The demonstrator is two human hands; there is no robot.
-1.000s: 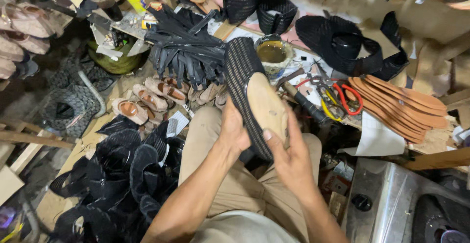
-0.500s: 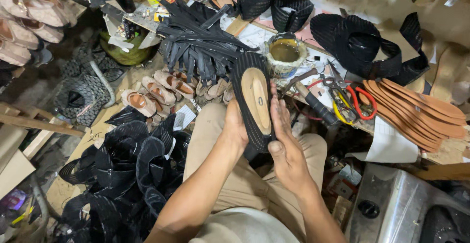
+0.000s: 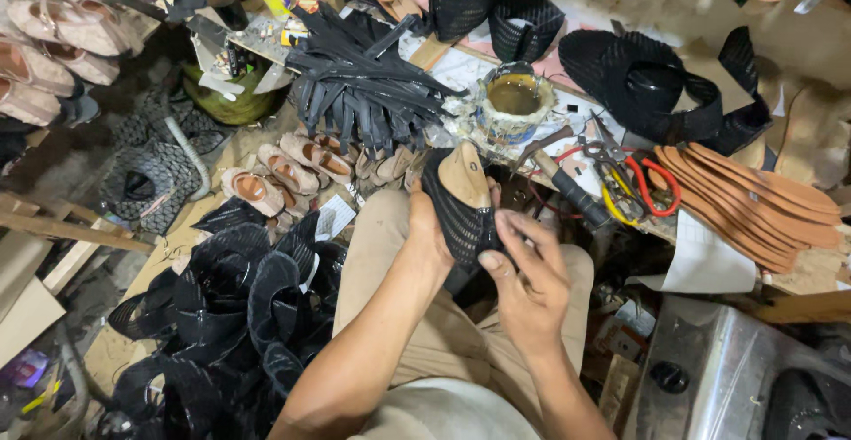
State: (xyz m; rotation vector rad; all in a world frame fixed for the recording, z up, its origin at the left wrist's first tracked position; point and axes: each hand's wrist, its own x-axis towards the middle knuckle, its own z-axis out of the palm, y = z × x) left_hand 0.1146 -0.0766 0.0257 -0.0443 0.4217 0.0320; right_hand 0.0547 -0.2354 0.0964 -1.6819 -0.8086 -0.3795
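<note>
A black woven sandal upper with a tan insole (image 3: 463, 194) is held upright over my lap. My left hand (image 3: 429, 227) grips its left edge from behind. My right hand (image 3: 525, 267) presses thumb and fingers on its lower right side, folding the black mesh over the insole. Just beyond it stands an open tin of yellowish glue (image 3: 514, 103).
A stack of tan soles (image 3: 753, 201) lies at the right, next to a hammer (image 3: 563, 183) and red-handled pliers (image 3: 643, 183). Black straps (image 3: 363, 85) are piled ahead, black woven uppers (image 3: 222, 316) at my left, finished sandals (image 3: 284, 174) on the floor, a metal machine (image 3: 736, 378) lower right.
The sandal piece has dropped lower and closer to me and turned so less insole shows. My right hand has shifted from the insole face to the lower edge.
</note>
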